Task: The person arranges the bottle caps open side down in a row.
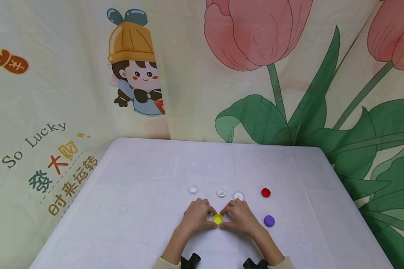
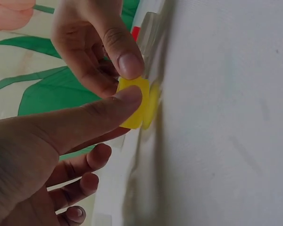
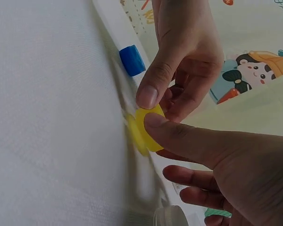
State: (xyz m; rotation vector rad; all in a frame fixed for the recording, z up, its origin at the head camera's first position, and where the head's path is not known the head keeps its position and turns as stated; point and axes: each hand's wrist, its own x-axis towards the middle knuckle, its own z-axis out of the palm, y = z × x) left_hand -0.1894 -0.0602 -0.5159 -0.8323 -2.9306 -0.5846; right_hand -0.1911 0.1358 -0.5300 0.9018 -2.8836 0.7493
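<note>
One small round yellow plastic bottle cap (image 1: 218, 219) sits on the white cloth-covered surface (image 1: 138, 179), close to its near edge and about midway between the left and right edges. Both hands pinch it at once. The left hand (image 1: 196, 216) comes in from the left with its thumb and a finger curled onto the cap's rim, and the right hand (image 1: 240, 217) does the same from the right, so the two thumbs meet on the cap's near side. In the left wrist view the yellow cap (image 2: 134, 108) is seen edge-on, with a thumb on each side of it; the right wrist view shows the same grip on the cap (image 3: 148, 129) from the other side. The remaining fingers of each hand are loosely bent and hold nothing else.

Just beyond the hands, toward the far edge, three pale caps stand in a row: one white plastic cap (image 1: 193, 189) on the left, one clear cap with a printed top (image 1: 221, 193) in the middle, and one more white cap (image 1: 238, 195) just past the right hand's fingertips. Further right lies one red plastic cap (image 1: 265, 192), and nearer the right hand one purple plastic cap (image 1: 269, 220). One blue plastic cap (image 3: 132, 60) lies just behind the left hand, mostly hidden in the head view. That makes seven caps in sight.

Printed fabric hangs behind the surface, with pink tulips (image 1: 256, 33) on the right and a cartoon child in an orange hat (image 1: 134, 67) on the left.
</note>
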